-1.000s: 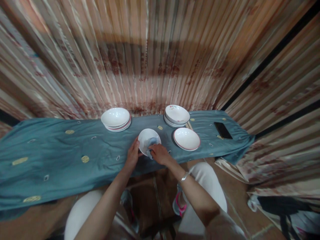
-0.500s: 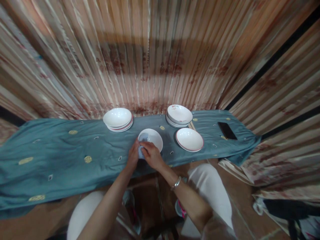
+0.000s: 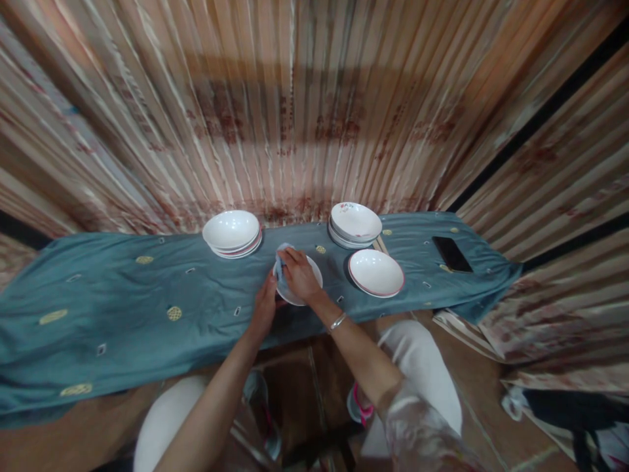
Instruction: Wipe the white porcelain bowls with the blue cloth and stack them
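Note:
A white bowl (image 3: 314, 274) is tilted in front of me, near the front edge of the cloth-covered table. My left hand (image 3: 266, 298) grips its left rim, with the fingers partly hidden behind and beneath the bowl. Over the bowl's far left rim, my right hand (image 3: 299, 272) is closed on a light blue cloth (image 3: 281, 262) and presses it there. The bowl's inside is partly covered by that hand. Close by on the right are stacked white bowls with a red rim (image 3: 376, 273).
Stacked white bowls (image 3: 232, 231) stand at the back left, and another stack (image 3: 356, 223) at the back right with chopsticks (image 3: 380, 245) beside it. A black phone (image 3: 452, 254) lies farther right on the teal tablecloth (image 3: 128, 301). Striped curtains hang behind.
My right hand and the cloth have moved from the near left side of the bowl up to its far left rim. My left hand still holds the bowl's left side.

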A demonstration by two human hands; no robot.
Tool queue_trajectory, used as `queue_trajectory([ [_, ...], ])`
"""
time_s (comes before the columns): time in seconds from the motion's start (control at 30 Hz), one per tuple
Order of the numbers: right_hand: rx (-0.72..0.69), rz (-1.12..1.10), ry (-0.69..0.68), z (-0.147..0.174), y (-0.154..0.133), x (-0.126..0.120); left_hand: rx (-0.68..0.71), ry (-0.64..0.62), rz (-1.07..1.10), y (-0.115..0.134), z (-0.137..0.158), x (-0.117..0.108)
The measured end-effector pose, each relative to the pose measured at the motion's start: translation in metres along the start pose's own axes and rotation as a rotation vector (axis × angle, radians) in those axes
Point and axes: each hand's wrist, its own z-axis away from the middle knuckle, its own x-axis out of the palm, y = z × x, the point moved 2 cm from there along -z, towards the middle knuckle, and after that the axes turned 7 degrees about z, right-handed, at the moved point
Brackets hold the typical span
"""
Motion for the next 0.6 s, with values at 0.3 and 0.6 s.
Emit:
queue_trajectory([
  [0.3, 0.130, 0.315, -0.094, -0.011, 0.031, 0.001, -0.011, -0.016, 0.063, 0.001, -0.001, 0.001],
  [0.6, 0.236, 0.479, -0.176, 0.016, 0.049, -0.006, -0.064, 0.005, 0.128, 0.000, 0.000, 0.001],
])
